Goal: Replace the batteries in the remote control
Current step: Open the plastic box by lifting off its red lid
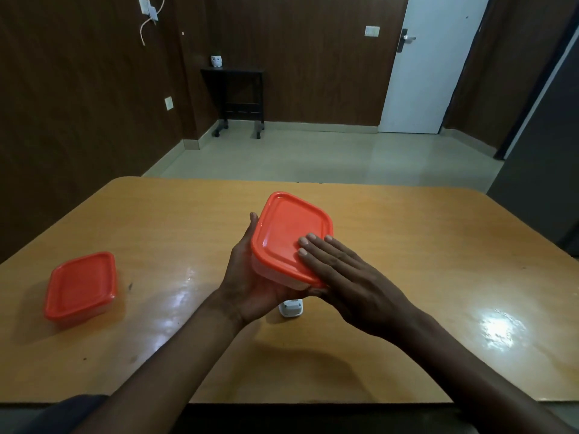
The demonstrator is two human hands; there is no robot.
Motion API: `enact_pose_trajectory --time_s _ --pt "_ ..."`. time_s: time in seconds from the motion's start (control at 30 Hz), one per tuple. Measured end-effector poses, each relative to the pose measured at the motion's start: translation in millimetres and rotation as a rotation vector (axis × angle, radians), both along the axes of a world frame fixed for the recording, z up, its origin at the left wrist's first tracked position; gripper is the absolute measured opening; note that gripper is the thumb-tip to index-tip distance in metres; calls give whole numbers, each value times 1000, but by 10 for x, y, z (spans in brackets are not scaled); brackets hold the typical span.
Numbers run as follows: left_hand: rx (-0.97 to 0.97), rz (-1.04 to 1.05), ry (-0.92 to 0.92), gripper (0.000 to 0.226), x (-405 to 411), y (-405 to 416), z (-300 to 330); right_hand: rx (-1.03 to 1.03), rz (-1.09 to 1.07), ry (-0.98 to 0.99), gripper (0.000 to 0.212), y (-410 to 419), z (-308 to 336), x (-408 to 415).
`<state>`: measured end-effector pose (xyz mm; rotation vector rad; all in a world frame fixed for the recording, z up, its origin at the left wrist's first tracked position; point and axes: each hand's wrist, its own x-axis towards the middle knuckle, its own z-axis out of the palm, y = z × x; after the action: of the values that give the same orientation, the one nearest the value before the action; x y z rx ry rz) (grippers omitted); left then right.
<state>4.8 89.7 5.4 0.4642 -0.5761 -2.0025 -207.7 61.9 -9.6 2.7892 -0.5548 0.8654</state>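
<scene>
I hold a clear plastic box with an orange lid (286, 228) above the middle of the table. My left hand (250, 277) cups it from below and the left side. My right hand (341, 270) lies flat on the lid's near right corner, fingers stretched out together. Under the box, a white remote control (291, 308) lies on the wooden table (407, 245); only its near end shows. The box's contents are hidden.
A second orange-lidded box (80, 285) sits shut on the table's left side. Beyond the table's far edge lies bare floor, a small dark side table (233, 98) against the wall and a white door (429, 64).
</scene>
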Motion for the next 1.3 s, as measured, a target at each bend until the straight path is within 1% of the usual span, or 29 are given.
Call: enact_pose_trajectory --time_s 0.13,0.27,0.4,0.47,0.57,0.67,0.8,0.87,0.93,1.03,1.1,1.2,1.27,1.3 --pt "-6 5 11 80 -20 4 27 37 22 -37 56 20 18 -9" --pt "-44 -46 105 72 -27 -1 11 15 33 -110 51 56 46 -13" --pt "-63 -75 135 67 40 -12 7 38 46 -145 49 80 71 22" --pt "-59 -44 104 65 47 -2 31 32 49 -154 48 85 76 36" --pt "-62 15 -16 66 79 -3 41 27 61 -195 45 93 115 37" --pt "-48 41 -59 67 76 15 83 -21 69 -198 42 82 176 1" --pt "-44 71 -100 64 31 -6 128 5 50 -253 39 87 144 0" --pt "-51 96 -145 63 16 -19 138 23 29 -340 37 41 155 -44" --pt "-63 126 -200 63 21 -43 146 -4 -5 -409 33 -31 189 -103" --pt "-105 115 -188 66 62 -117 148 -147 -90 -411 31 -91 128 -86" --pt "-79 144 -185 67 75 -153 129 -191 -173 -444 30 -108 54 -12" --pt "-25 187 -183 64 80 -169 49 -155 -233 -533 22 -109 15 75" --pt "26 205 -163 54 82 -167 19 -101 -277 -602 20 -133 34 90" --pt "53 200 -148 50 84 -165 21 -40 -307 -656 21 -151 44 99"
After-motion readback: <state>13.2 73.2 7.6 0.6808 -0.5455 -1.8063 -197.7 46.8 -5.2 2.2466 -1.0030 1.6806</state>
